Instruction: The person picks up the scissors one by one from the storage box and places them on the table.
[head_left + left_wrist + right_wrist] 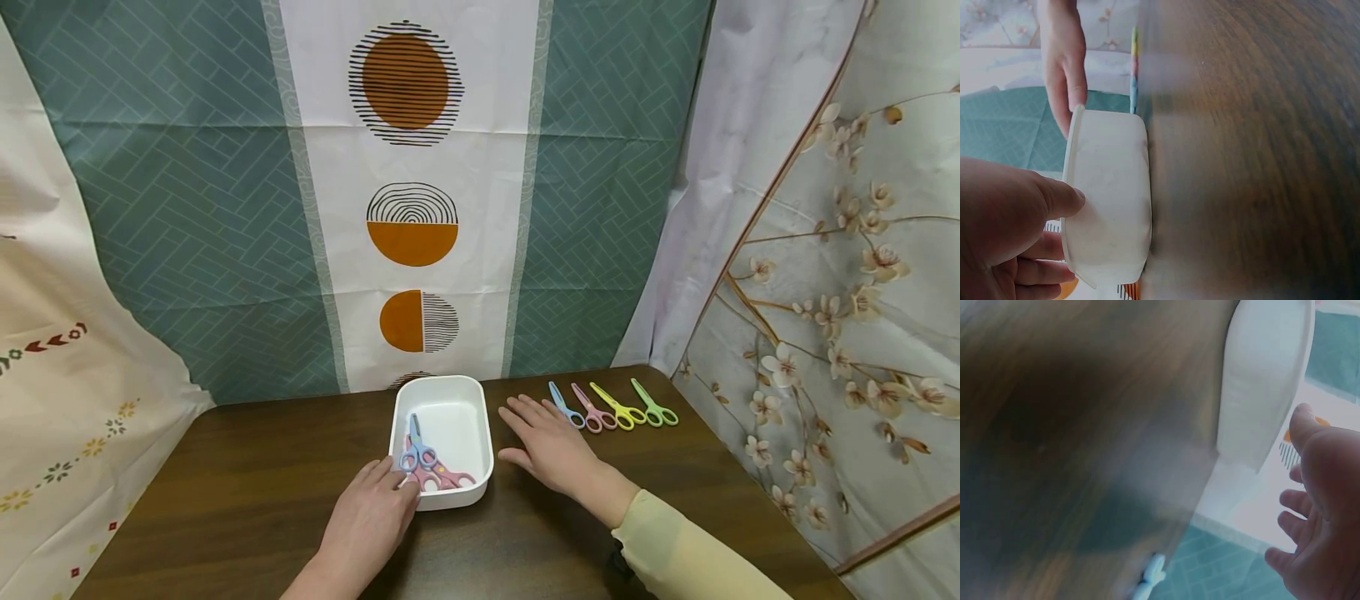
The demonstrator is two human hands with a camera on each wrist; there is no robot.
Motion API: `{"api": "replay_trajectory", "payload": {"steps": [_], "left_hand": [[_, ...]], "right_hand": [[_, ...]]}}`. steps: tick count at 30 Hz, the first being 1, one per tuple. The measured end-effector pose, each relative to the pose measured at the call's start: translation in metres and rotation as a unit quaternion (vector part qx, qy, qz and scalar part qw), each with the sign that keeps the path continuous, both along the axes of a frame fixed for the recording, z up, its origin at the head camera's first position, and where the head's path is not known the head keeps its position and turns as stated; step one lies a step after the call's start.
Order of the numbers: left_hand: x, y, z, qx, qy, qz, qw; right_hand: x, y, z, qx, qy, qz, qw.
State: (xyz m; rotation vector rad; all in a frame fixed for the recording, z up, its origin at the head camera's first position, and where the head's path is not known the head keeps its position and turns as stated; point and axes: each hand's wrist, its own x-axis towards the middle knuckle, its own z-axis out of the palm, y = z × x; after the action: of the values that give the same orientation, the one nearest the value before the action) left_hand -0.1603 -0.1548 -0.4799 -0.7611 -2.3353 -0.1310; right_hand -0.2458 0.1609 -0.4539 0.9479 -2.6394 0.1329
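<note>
White tray: open-topped, on the brown table (262,500) in front of the hanging cloth; point on its floor, white tray (461,429).
Left hand (367,512): grips the tray's near left corner, thumb against the outer wall, fingers bent at the rim; how far the fingertips reach inside is hard to make out.
Inside the tray: upper blue scissors (417,447) lie over pink handles (447,479) — whether these belong to one pair or two cannot be told, as the blue pair and the left hand cover parts.
Right hand (551,442): raised above the table just right of the tray, fingers extended and slightly apart, holding nothing.
Scissors row: right of that hand, blades pointing away — blue pair (559,400), pink pair (589,407), yellow pair (617,408), green pair (650,406).
Left wrist view: the row shrinks to a thin coloured strip, edge-on.
Right wrist view: only a blurred, cut-off bit of pale blue shows at the bottom edge.
Right sleeve (682,537): pale yellow, cut off below; a dark shape beneath it is unclear.
</note>
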Motion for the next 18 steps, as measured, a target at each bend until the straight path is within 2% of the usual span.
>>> {"api": "replay_trajectory", "payload": {"steps": [5,13,18], "left_hand": [[0.000,0.000,-0.001,0.004,0.010,-0.002,0.9999],[0.001,0.000,0.002,-0.006,-0.010,0.002,0.9999],[0.000,0.001,0.001,-0.011,-0.001,0.004,0.9999]], "right_hand": [[0.003,-0.010,0.004,0.000,-0.001,0.014,1.000],[0.010,-0.025,0.010,0.010,0.029,0.044,0.999],[0.012,-0.035,0.012,0.020,0.037,0.056,0.998]]}}
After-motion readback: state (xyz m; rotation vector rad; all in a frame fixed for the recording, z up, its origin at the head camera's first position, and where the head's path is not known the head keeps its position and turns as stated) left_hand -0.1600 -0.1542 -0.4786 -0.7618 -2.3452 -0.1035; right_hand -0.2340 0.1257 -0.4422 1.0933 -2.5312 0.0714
